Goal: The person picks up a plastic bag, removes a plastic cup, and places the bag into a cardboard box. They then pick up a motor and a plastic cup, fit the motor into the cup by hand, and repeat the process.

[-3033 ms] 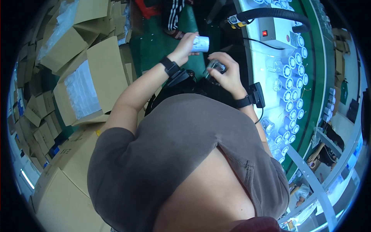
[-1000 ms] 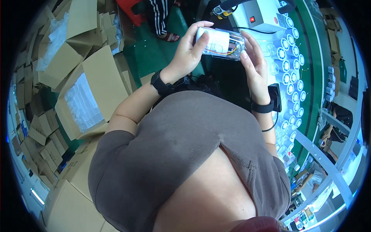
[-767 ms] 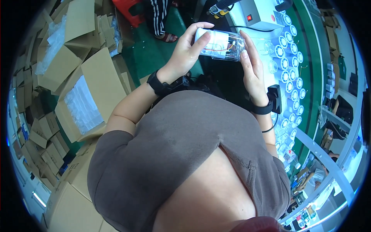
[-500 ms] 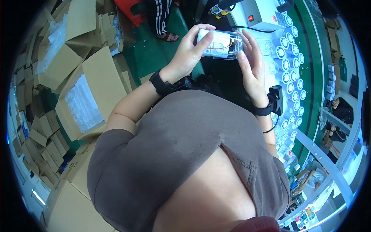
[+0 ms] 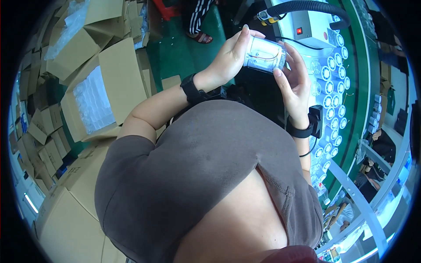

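Between my hands, above the gap left of the worktable, is a clear cylindrical container [image 5: 265, 54] with a white inner part and thin red and dark wires showing through its wall. It lies on its side, its right end tipped slightly down. My left hand [image 5: 234, 55] cups the left end, thumb raised along it and the other fingers mostly hidden behind. At the right end, the thumb and fingers of my right hand [image 5: 294, 76] curve around the clear rim. A dark band circles each wrist.
Rows of similar clear cylinders with white round ends [image 5: 326, 101] line the worktable at right. Behind them stand a white box with a red switch [image 5: 299, 31] and a black ribbed hose [image 5: 307, 6]. Open cartons [image 5: 125, 79] crowd the left. A person's foot [image 5: 201, 37] is on the green floor.
The cylinder has rolled and tilted, so its wires face another way. My left thumb has lifted off its side. Hands and surroundings sit somewhat differently in view.
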Motion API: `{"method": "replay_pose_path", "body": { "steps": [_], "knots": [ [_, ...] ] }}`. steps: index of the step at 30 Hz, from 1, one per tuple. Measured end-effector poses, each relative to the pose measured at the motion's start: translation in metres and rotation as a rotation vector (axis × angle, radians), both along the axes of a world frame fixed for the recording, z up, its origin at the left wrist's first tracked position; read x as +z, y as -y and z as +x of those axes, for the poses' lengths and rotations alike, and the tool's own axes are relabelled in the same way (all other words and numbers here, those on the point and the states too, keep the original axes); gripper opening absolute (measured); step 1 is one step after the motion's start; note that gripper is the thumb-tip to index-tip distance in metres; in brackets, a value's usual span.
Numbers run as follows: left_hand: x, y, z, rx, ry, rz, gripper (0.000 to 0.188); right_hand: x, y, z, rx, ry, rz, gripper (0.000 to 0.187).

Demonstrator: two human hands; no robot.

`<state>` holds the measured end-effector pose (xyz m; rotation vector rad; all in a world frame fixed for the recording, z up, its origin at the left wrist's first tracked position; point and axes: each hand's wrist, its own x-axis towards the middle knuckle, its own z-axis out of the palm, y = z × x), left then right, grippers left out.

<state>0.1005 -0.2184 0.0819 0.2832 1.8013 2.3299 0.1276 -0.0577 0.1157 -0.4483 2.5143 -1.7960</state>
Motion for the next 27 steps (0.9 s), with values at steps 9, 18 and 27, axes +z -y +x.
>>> {"method": "replay_pose_path", "body": {
  "steps": [9,18,27],
  "knots": [
    [0.0010,-0.0016,0.0010,-0.026,0.117,0.075,0.049,0.0008,-0.0005,0.0025,-0.010,0.000,-0.031,0.047],
    [0.0005,-0.0005,0.0017,-0.045,0.030,-0.004,0.047,0.0033,0.0020,0.0050,-0.019,0.070,-0.123,0.049],
    [0.0019,-0.0009,0.0063,-0.024,-0.014,-0.054,0.049,0.0037,0.0015,0.0089,0.013,0.041,-0.061,0.047]
  ]
}}
